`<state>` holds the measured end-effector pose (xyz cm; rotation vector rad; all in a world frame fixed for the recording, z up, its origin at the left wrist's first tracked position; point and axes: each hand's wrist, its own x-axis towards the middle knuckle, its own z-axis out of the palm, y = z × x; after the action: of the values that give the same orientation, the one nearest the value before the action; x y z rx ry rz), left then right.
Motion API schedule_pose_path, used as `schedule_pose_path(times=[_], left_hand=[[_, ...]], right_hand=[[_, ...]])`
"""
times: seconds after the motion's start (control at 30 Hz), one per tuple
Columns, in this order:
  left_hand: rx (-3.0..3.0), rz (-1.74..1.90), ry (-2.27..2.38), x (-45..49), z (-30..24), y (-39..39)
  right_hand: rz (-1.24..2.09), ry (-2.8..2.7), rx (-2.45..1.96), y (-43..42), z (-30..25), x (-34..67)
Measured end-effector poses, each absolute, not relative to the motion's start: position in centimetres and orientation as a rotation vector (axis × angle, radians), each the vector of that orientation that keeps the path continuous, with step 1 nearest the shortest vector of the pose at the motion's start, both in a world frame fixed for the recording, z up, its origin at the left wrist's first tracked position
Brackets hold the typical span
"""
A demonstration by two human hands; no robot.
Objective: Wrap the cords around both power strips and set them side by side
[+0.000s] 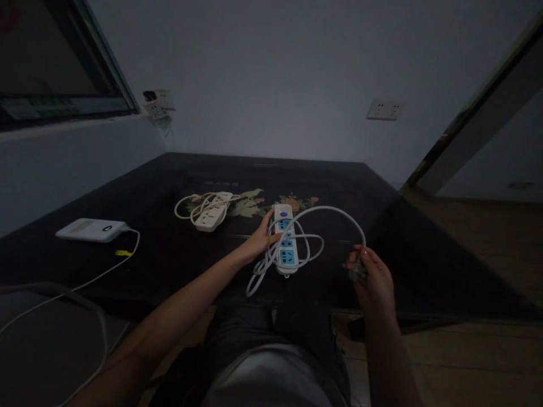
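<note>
A white power strip (289, 270) with blue socket faces lies on the dark table in front of me, its white cord (326, 208) looped loosely over and beside it. My left hand (259, 237) is closed around the strip's left side, with the thumb across the sockets and cord. Off to the right, my right hand (373, 277) pinches the cord's end at the plug, which is dim and partly hidden by the fingers. From that hand the cord arcs back to the strip.
A second, cream power strip (207, 219) with its cord coiled on top lies left of centre. Further left rests a white power bank (91, 230) with a cable attached. The dark table (169, 169) meets the wall, which carries an outlet plate (385, 109).
</note>
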<state>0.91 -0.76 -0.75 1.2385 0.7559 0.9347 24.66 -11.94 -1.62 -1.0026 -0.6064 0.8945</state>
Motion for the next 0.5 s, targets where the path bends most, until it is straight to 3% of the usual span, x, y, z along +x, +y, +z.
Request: schedule_pose_path(times=[0.23,0.5], left_hand=[[1.491,0.96,0.787,0.7,-3.1,0.6],[1.897,0.757,1.163,0.2,-2.7,0.9]], right_hand=[[0.943,-0.568,-1.015,-12.3,-2.5,24.2],[0.987,-0.599,-1.031,-12.6,-2.9,23.1]])
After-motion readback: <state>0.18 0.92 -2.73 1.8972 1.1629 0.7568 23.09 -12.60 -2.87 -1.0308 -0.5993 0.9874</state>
